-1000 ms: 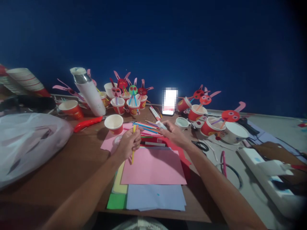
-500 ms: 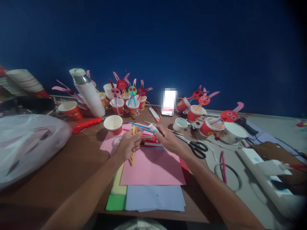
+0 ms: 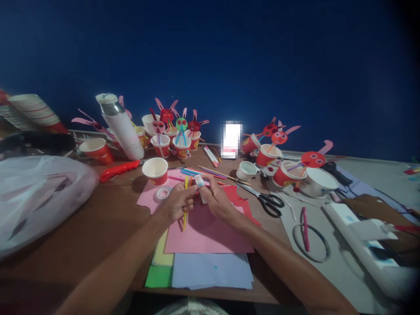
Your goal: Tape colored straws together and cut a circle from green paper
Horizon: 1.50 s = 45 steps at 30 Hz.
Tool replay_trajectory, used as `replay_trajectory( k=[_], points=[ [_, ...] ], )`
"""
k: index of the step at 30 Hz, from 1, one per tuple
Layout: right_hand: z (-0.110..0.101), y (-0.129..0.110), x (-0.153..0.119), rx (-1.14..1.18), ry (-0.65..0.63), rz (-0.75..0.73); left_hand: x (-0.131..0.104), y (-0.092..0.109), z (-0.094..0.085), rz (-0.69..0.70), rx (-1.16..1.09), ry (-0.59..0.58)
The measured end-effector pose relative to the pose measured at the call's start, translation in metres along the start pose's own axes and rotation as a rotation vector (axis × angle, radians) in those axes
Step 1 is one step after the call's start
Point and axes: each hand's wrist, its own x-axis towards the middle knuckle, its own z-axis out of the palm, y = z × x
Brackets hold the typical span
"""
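Observation:
Pinched in my left hand point(image 3: 179, 202) are a yellow strip point(image 3: 185, 218) and an orange strip beside it, both roughly upright. My right hand point(image 3: 216, 199) grips a small white tube with a blue label point(image 3: 199, 180), its end close to my left fingertips. Both hands are over a pink sheet point(image 3: 210, 236). Beyond them lie coloured sticks point(image 3: 193, 173) and red paper point(image 3: 244, 203). A roll of clear tape point(image 3: 162, 193) rests on pink paper left of my hands, near a red and white paper cup point(image 3: 155, 171).
Black scissors point(image 3: 271, 204) lie to the right, beside a small white cup point(image 3: 246, 171). Several cups with paper rabbit faces point(image 3: 181, 124) stand along the back. A white bottle point(image 3: 123, 133), a red cutter point(image 3: 120, 171) and a plastic bag point(image 3: 42, 201) are at left.
My right hand has moved left and a little nearer with the white tube, up to my left fingers. More of the tape roll and red paper shows.

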Motion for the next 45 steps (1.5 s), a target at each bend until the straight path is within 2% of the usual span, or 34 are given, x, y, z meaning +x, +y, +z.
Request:
replay_trajectory(
  k=[6, 10, 13, 16, 19, 23, 26, 28, 31, 34, 37, 40, 42, 45],
  points=[
    [-0.009, 0.001, 0.005, -0.054, -0.023, -0.06, -0.001, 0.005, 0.001, 0.043, 0.029, 0.01],
    [-0.009, 0.008, 0.009, 0.172, -0.023, 0.016, 0.0, 0.004, 0.002, 0.035, 0.017, -0.002],
    [-0.008, 0.011, 0.012, 0.344, 0.056, 0.064, 0.0, 0.003, 0.002, -0.018, -0.012, -0.039],
    [-0.007, 0.012, 0.014, 0.375, 0.128, 0.053, 0.0, 0.0, 0.001, -0.067, -0.029, -0.071],
    [-0.012, 0.011, 0.016, 0.276, 0.136, 0.029, 0.001, -0.002, 0.001, -0.073, -0.047, -0.093],
    [-0.042, 0.012, 0.022, 0.122, -0.071, -0.022, 0.002, 0.0, -0.001, -0.035, -0.069, -0.104],
    [-0.073, 0.021, 0.026, -0.202, -0.124, -0.007, 0.002, 0.003, -0.003, -0.011, -0.075, -0.1],
    [-0.085, 0.028, 0.026, -0.402, -0.178, 0.03, 0.002, 0.004, -0.004, -0.009, -0.075, -0.095],
    [-0.084, 0.037, 0.023, -0.573, -0.247, -0.054, 0.002, 0.003, -0.005, -0.018, -0.071, -0.089],
    [-0.073, 0.041, 0.021, -0.616, -0.282, -0.149, 0.003, 0.001, -0.005, -0.027, -0.065, -0.085],
    [-0.069, 0.044, 0.021, -0.624, -0.284, -0.166, 0.004, 0.001, -0.006, -0.03, -0.063, -0.081],
    [-0.073, 0.044, 0.022, -0.599, -0.221, -0.164, 0.004, 0.001, -0.006, -0.029, -0.061, -0.074],
    [-0.078, 0.041, 0.023, -0.492, -0.159, -0.128, 0.004, 0.001, -0.005, -0.031, -0.056, -0.067],
    [-0.081, 0.034, 0.028, -0.2, -0.05, -0.025, 0.004, 0.002, -0.005, -0.02, -0.053, -0.056]
  ],
)
